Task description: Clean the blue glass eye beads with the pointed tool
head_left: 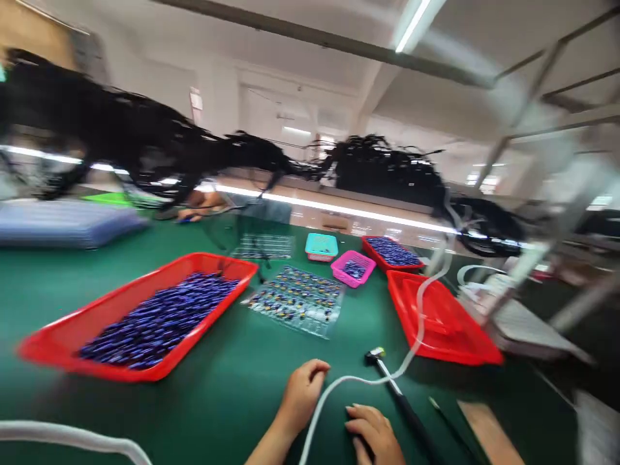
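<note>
My left hand (301,395) rests near the bottom edge of the green table (232,394), fingers curled, beside a white hose (339,384). My right hand (374,434) lies just right of the hose, fingers bent over something dark that I cannot make out. A black-handled tool (394,384) with a small metal head lies on the table right of both hands. A clear blister tray (296,300) of small blue parts sits beyond my hands. The picture is smeared by motion.
A long red tray (72,326) of blue parts lies at left, another red tray (465,336) at right. Small teal (321,247), pink (358,266) and red (391,252) bins stand further back. Black cable bundles (145,135) hang overhead. Another person's hand (196,212) shows at the far side.
</note>
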{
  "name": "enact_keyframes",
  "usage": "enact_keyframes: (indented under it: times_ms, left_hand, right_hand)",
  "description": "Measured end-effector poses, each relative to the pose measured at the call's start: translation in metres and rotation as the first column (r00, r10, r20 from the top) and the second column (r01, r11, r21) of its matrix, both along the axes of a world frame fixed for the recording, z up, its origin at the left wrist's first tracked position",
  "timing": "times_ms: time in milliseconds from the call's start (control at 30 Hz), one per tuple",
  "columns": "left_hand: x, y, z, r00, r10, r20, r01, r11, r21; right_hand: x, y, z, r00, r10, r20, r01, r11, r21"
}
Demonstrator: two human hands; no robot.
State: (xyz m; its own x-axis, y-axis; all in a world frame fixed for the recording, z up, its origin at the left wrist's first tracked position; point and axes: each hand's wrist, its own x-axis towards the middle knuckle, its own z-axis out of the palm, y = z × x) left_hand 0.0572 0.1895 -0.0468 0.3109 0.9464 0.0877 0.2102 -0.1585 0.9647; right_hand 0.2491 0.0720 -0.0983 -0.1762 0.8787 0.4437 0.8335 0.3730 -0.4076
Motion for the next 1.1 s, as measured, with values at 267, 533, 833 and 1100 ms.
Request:
enact_keyframes:
  times_ms: [267, 533, 833, 1100]
  left_hand:
    - [-0.007, 0.018, -0.003, 0.996, -0.047, -0.076, 0.048, 0.999, 0.009]
    - [-0.007, 0.018, -0.004, 0.996, -0.066, -0.053, 0.066, 0.998, -0.003]
    - [-0.005, 0.027, -0.014, 0.998, -0.064, -0.024, 0.063, 0.997, -0.045]
    - [-0.009, 0.024, -0.002, 0.985, -0.037, -0.169, 0.042, 0.999, 0.025]
  right_hand:
    - [-0.019, -0.004, 0.014, 0.993, -0.105, -0.049, 0.105, 0.994, 0.001]
    - [-0.029, -0.007, 0.016, 0.991, -0.116, -0.072, 0.123, 0.988, 0.098]
    - [-0.032, -0.014, 0.026, 0.991, -0.136, -0.009, 0.136, 0.987, 0.088]
    - [-0.043, -0.054, 0.036, 0.975, -0.221, -0.038, 0.224, 0.965, 0.133]
